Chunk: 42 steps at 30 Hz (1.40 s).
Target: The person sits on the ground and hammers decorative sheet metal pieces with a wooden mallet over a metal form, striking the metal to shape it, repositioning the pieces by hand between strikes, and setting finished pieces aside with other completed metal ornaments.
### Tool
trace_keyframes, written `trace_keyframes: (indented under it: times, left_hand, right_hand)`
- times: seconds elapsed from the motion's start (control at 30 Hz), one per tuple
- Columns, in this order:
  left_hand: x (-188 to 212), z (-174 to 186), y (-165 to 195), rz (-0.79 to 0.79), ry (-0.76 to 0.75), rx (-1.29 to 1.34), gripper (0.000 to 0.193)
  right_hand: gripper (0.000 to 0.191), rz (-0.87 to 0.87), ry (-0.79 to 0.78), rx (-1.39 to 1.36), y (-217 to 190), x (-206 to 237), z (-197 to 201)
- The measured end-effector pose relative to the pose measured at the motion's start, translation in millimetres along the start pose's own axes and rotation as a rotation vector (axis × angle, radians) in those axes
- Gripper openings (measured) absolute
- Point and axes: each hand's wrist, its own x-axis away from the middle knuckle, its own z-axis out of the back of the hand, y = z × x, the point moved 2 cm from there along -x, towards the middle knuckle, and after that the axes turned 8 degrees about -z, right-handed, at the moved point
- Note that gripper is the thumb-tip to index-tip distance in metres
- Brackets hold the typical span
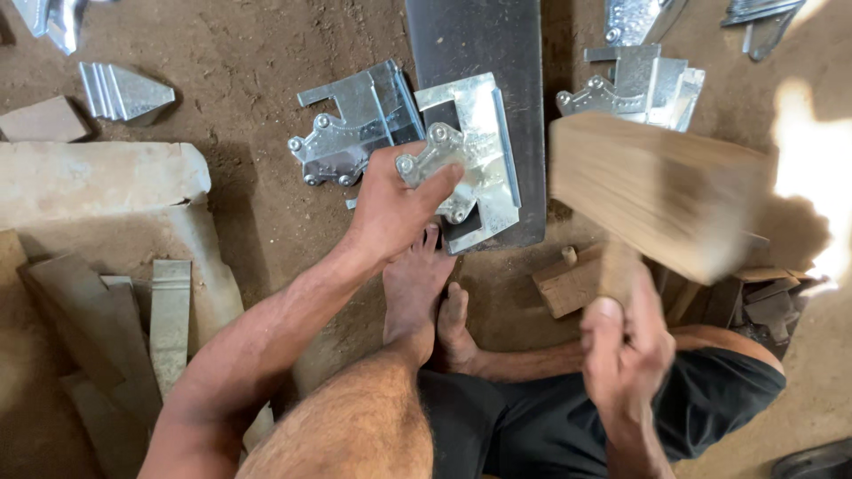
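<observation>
the left hand (390, 208) sits at the centre of the frame, its fingers closed over the scalloped edge of a shiny folded sheet-metal piece (475, 160), pinning it flat on a dark steel bar (479, 53) that runs up to the top edge. the right hand (626, 346), lower right, is clamped tight around the handle of a wooden mallet (657, 191), whose big pale head is blurred and hangs in the air just right of the held piece, not touching it. a bare foot (413, 288) rests on the dirt directly below the bar. another like metal piece (351, 133) lies touching the bar's left side, just above the left hand, and more of them (639, 84) are stacked at the upper right. a small wood block (568, 284) lies beneath the mallet, and pale stone slabs (98, 182) fill the left of the frame.
</observation>
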Motion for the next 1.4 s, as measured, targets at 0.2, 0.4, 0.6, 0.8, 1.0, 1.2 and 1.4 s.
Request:
trace_keyframes:
  times: [0.2,0.4,0.6,0.8,1.0,1.2,1.4]
  left_hand:
    - [0.8,0.6,-4.1,-0.007,0.014,0.059,0.018]
    - [0.4,2.2,-6.6,0.05,0.031,0.039,0.019]
    - [1.4,3.5,-5.9,0.065,0.022,0.062,0.021]
    - [1.1,2.7,-9.0,0.035,0.009,0.102,0.022]
    - [1.8,3.6,-14.6,0.053,-0.008,0.085,0.02]
    - [3.1,3.8,-16.7,0.064,0.005,0.081,0.019]
    - [0.5,3.7,-25.9,0.033,-0.009,0.047,0.022]
  right_hand:
    - [0.045,0.291,-0.046,0.165,-33.2,-15.4,-10.7]
    - [0.051,0.327,0.115,0.037,-53.0,-31.7,-15.3]
    - [0.048,0.188,0.014,-0.068,-48.0,-38.1,-16.6]
    - [0.046,0.181,-0.052,0.082,-44.1,-25.9,-11.8]
    - [0.023,0.544,0.141,0.376,-28.8,0.0,-0.7]
    - [0.045,0.099,0.143,-0.108,-1.8,3.9,3.2]
    - [0.041,0.247,0.017,0.118,-23.7,-10.4,-2.0]
